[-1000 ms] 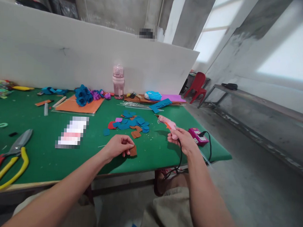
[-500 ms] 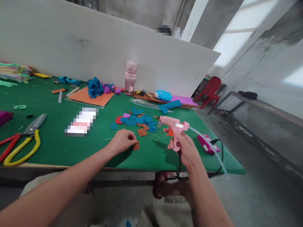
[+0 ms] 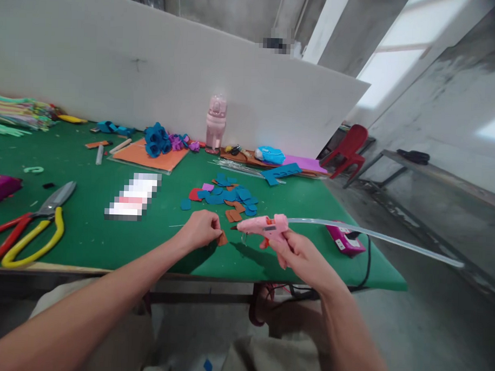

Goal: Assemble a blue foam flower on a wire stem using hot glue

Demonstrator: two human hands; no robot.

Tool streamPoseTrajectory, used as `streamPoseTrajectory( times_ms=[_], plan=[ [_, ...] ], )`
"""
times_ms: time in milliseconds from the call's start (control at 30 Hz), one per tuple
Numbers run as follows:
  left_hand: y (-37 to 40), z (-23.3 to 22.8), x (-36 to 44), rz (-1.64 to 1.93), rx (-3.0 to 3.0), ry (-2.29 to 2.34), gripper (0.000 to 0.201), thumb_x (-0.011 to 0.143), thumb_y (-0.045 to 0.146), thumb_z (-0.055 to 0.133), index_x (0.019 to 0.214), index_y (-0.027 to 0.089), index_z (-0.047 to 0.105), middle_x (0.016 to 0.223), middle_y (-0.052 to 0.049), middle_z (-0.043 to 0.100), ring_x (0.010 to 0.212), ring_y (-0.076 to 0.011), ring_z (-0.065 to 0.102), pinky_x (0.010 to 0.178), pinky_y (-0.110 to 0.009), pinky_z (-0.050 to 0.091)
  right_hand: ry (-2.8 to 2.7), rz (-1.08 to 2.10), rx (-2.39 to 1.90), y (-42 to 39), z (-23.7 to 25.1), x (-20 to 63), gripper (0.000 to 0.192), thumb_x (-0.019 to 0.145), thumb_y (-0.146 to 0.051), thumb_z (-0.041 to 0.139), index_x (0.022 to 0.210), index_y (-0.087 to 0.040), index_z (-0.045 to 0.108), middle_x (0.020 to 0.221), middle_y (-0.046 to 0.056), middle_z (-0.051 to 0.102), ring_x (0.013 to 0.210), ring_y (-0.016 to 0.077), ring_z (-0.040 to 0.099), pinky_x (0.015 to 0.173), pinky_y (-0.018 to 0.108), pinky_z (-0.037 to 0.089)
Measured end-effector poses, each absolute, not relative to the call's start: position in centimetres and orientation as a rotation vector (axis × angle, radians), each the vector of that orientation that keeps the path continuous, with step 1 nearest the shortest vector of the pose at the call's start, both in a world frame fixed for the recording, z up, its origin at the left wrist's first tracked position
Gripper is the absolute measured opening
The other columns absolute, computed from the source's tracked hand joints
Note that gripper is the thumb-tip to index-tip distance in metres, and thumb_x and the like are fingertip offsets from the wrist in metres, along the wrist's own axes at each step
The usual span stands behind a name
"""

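Note:
Between the fingertips of my left hand is a small orange-brown felt piece, held just over the table near its front edge. A thin pale wire sticks out to the left of that hand. My right hand grips a pink hot glue gun, and a long clear glue stick runs out of its back to the right. The gun's nozzle points left, close to the felt piece but apart from it. Behind both hands lies a loose pile of blue felt pieces with some brown, red and purple ones.
Yellow-and-red-handled shears lie at the left. A pink bottle, blue felt flowers on an orange sheet, and a wire bundle are along the back. A purple box and a black cable are at the right.
My right hand has lowered and turned the glue gun, bringing its nozzle left and down toward the felt piece. The glue stick has swung up to nearly level. My left hand stays about where it was.

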State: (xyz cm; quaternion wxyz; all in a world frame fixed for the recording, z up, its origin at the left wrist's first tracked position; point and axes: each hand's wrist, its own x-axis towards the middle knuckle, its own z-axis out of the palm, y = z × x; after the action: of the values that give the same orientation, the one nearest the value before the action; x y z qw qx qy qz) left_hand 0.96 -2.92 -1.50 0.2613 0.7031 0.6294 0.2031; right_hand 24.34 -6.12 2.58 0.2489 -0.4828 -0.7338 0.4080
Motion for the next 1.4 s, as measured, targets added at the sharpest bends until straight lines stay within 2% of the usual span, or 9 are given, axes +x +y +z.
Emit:
streamPoseTrajectory(
  times_ms=[133,300,467,600,800,1067,1400],
  plan=[
    [-2.9,-1.7,0.9,0.548,1.928,1.705,0.012,0.063,0.022,0.054,0.051,0.018,0.057,0.052,-0.001,0.06,0.044,-0.012,0.05,0.047,-0.022,0.03,-2.106,1.084,-1.267,-6.6,3.0,24.0,0.026,0.081,-0.038,0.046,0.086,-0.019,0.064,0.049,-0.003,0.046,0.044,0.0101,0.039,0.044,0.021,0.03],
    [-2.9,-1.7,0.9,0.495,1.994,1.698,0.011,0.063,0.021,0.054,0.052,0.018,0.056,0.054,-0.001,0.06,0.049,-0.0129,0.051,0.048,-0.023,0.029,-2.121,1.075,-1.232,-6.7,3.0,23.6,0.027,0.082,-0.039,0.045,0.083,-0.021,0.064,0.053,-0.002,0.051,0.046,0.011,0.042,0.05,0.023,0.034],
    [-3.0,-1.6,1.0,0.441,2.104,1.691,0.01,0.066,0.021,0.054,0.057,0.017,0.057,0.06,-0.002,0.061,0.055,-0.013,0.051,0.049,-0.023,0.027,-2.153,1.054,-1.31,-6.5,2.7,23.4,0.035,0.084,-0.042,0.04,0.098,-0.018,0.061,0.057,-0.002,0.053,0.049,0.0105,0.043,0.053,0.022,0.036],
    [-3.1,-1.6,1.0,0.411,2.129,1.693,0.011,0.067,0.022,0.055,0.058,0.017,0.056,0.062,-0.002,0.06,0.055,-0.0123,0.05,0.049,-0.023,0.026,-2.182,1.075,-1.332,-6.6,2.9,23.4,0.038,0.085,-0.043,0.039,0.103,-0.015,0.057,0.07,0.002,0.059,0.052,0.0103,0.046,0.053,0.022,0.037],
    [-3.3,-1.5,1.0,0.399,2.15,1.702,0.011,0.067,0.021,0.054,0.057,0.016,0.055,0.059,-0.001,0.058,0.054,-0.0117,0.048,0.049,-0.023,0.025,-2.236,1.074,-1.363,-6.8,2.9,23.2,0.037,0.085,-0.043,0.038,0.096,-0.014,0.059,0.062,0.001,0.057,0.053,0.0116,0.049,0.055,0.023,0.037],
    [-3.2,-1.5,1.0,0.386,2.151,1.698,0.01,0.067,0.02,0.054,0.058,0.016,0.057,0.06,-0.001,0.059,0.055,-0.0123,0.05,0.049,-0.023,0.026,-2.294,1.028,-1.349,-6.7,2.5,22.8,0.036,0.085,-0.042,0.038,0.086,-0.014,0.059,0.056,-0.001,0.05,0.053,0.011,0.046,0.055,0.022,0.036],
    [-3.3,-1.5,0.9,0.399,2.158,1.681,0.01,0.067,0.021,0.054,0.058,0.016,0.057,0.061,-0.002,0.06,0.057,-0.0123,0.05,0.05,-0.023,0.027,-2.29,1.0,-1.35,-6.7,2.3,22.5,0.035,0.085,-0.042,0.039,0.085,-0.014,0.059,0.056,-0.001,0.049,0.054,0.011,0.045,0.055,0.022,0.036]
  ],
)
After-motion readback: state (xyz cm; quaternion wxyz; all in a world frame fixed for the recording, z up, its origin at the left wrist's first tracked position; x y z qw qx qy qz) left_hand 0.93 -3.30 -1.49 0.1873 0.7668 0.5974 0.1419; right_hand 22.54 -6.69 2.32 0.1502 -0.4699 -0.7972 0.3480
